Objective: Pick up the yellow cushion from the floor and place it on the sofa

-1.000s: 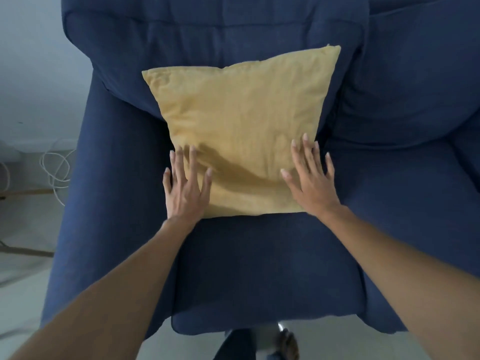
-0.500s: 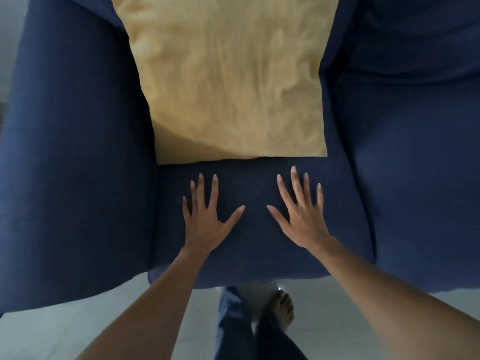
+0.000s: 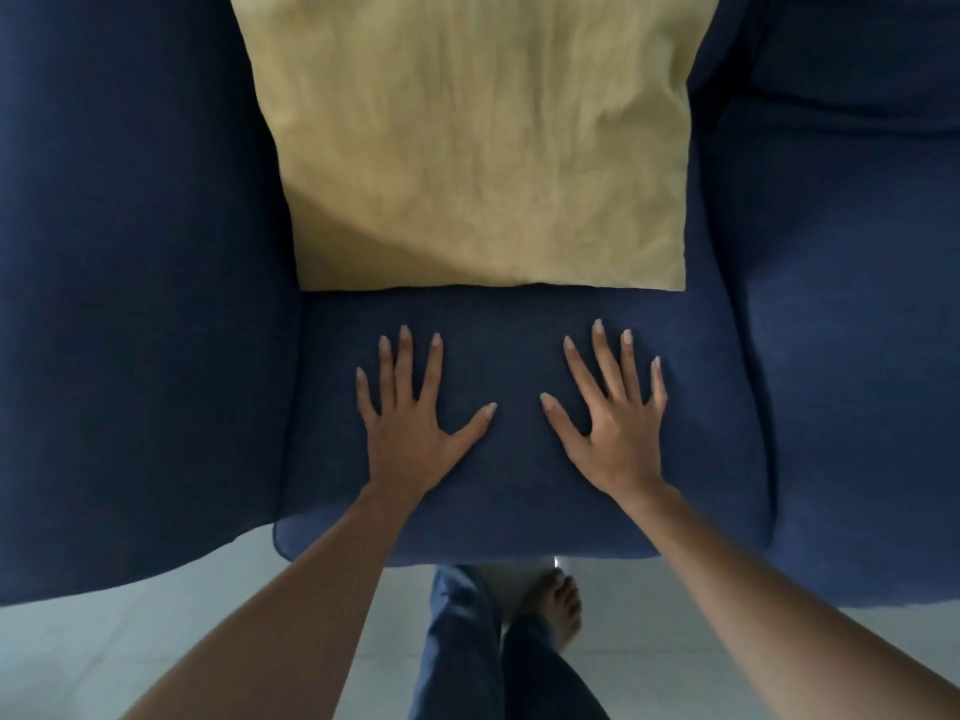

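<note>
The yellow cushion (image 3: 478, 142) lies on the dark blue sofa (image 3: 519, 501), leaning back toward the backrest, its top cut off by the frame. Its lower edge rests on the seat cushion. My left hand (image 3: 410, 418) is flat on the seat just in front of the cushion, fingers spread, holding nothing. My right hand (image 3: 618, 418) lies beside it, palm down, fingers apart, also empty. Neither hand touches the yellow cushion.
The sofa's left armrest (image 3: 140, 304) and a second seat (image 3: 852, 356) on the right flank the spot. Pale floor (image 3: 156, 646) shows below the sofa's front edge. My legs in blue trousers (image 3: 467, 652) and a bare foot (image 3: 556, 605) stand there.
Both hands have come off the cushion's lower edge and drawn back onto the bare seat. The view has tilted down, so the cushion now sits higher in frame.
</note>
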### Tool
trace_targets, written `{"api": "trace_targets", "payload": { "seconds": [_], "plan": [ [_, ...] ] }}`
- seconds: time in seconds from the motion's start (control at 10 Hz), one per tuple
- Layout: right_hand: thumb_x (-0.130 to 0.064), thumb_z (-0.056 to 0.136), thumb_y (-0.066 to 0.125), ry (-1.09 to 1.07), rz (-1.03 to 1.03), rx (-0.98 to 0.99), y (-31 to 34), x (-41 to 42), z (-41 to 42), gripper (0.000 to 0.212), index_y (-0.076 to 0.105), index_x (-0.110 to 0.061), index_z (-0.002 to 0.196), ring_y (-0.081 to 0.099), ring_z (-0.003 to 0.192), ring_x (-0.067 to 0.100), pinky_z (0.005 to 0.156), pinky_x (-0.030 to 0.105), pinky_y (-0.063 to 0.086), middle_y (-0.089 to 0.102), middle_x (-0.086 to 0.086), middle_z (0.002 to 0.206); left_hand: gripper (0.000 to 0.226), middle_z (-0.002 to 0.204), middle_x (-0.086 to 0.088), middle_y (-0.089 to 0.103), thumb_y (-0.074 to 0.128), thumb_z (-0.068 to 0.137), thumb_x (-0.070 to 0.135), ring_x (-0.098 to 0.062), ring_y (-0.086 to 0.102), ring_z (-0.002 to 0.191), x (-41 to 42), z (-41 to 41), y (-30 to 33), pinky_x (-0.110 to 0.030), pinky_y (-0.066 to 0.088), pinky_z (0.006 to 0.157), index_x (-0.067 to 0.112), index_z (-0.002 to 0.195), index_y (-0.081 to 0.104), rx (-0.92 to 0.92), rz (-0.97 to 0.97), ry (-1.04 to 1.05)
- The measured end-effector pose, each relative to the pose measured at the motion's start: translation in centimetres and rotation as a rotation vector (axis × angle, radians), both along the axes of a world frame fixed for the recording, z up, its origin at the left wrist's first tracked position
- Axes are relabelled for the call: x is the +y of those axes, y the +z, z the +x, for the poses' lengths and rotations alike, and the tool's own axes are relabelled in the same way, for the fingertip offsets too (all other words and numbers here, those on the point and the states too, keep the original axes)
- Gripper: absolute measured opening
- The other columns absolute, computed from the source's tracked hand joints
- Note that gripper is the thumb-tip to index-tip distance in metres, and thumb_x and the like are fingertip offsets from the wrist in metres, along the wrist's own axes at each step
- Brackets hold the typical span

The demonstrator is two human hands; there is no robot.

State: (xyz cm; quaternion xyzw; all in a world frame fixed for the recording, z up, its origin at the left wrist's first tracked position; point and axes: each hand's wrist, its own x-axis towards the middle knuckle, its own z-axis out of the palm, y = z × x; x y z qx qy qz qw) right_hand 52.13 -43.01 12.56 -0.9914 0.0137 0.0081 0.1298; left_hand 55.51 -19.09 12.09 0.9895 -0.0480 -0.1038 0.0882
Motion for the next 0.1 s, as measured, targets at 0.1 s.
{"api": "trace_targets", "payload": {
  "seconds": [0.1],
  "plan": [
    [-0.056,0.103,0.053,-0.231,0.473,0.055,2.33,0.58,1.35,0.056,0.060,-0.027,0.150,0.015,0.162,0.021,0.130,0.055,0.003,0.033,-0.004,0.170,0.104,0.176,-0.004,-0.007,0.024,0.087,0.091,-0.027,-0.008,0.161,0.05,-0.11,-0.25,-0.061,0.001,0.125,0.029,0.169,0.005,-0.031,-0.003,0.001]
  ]
}}
